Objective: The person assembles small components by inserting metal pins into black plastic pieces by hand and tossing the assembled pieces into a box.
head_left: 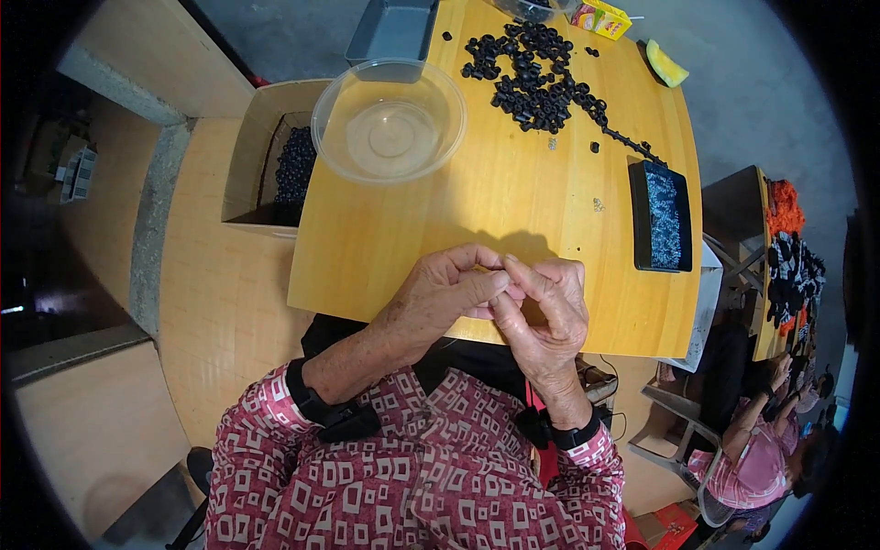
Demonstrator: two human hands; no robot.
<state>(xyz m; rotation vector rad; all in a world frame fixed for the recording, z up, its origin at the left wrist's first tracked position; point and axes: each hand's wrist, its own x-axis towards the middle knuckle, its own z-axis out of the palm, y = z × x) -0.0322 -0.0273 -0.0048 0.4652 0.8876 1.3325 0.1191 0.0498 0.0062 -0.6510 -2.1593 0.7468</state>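
Note:
My left hand (446,286) and my right hand (554,316) meet over the near edge of the yellow wooden table (394,225). Both are closed in a pinch, thumbs and fingertips touching. Whatever lies between the fingertips is too small or too covered to make out. Farther right sits a black tray (641,220) with many small, pale shiny pieces in it. A heap of small black ring-like parts (541,101) spreads over the far side, with a line of them trailing toward the tray.
A clear round plastic tub (390,133) stands at the table's left edge, near a grey bin (390,37). Below is a cardboard box (261,165) of dark parts. A yellow carton (600,18) and a melon slice (666,66) lie far right. Other people (756,458) sit at right.

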